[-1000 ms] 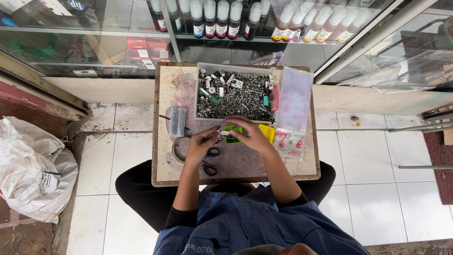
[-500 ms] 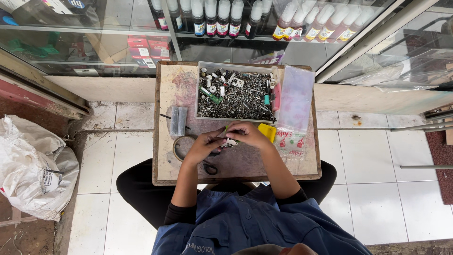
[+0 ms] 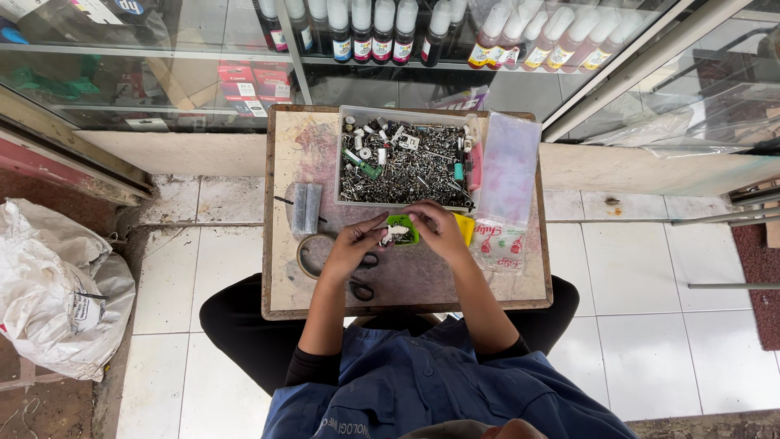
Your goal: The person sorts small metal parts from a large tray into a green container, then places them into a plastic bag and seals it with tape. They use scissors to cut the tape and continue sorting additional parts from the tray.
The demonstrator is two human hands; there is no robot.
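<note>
Scuffed wooden table [image 3: 520, 289], both hands, left hand [image 3: 351, 244], right hand [image 3: 439, 232], pinching small green plastic part [image 3: 401, 230], clear bin of metal screws [image 3: 405, 167]

The right hand [image 3: 439, 232] covers most of a yellow piece [image 3: 464, 228] and part of the green part [image 3: 404, 230]; the white bit on it is too small to identify. Scissors [image 3: 363, 276] lie half-hidden under the left hand [image 3: 351, 244]. The tray [image 3: 405, 114] holds indistinguishable small metal parts. Bottles [image 3: 382, 28] are cut off by the top edge.
</note>
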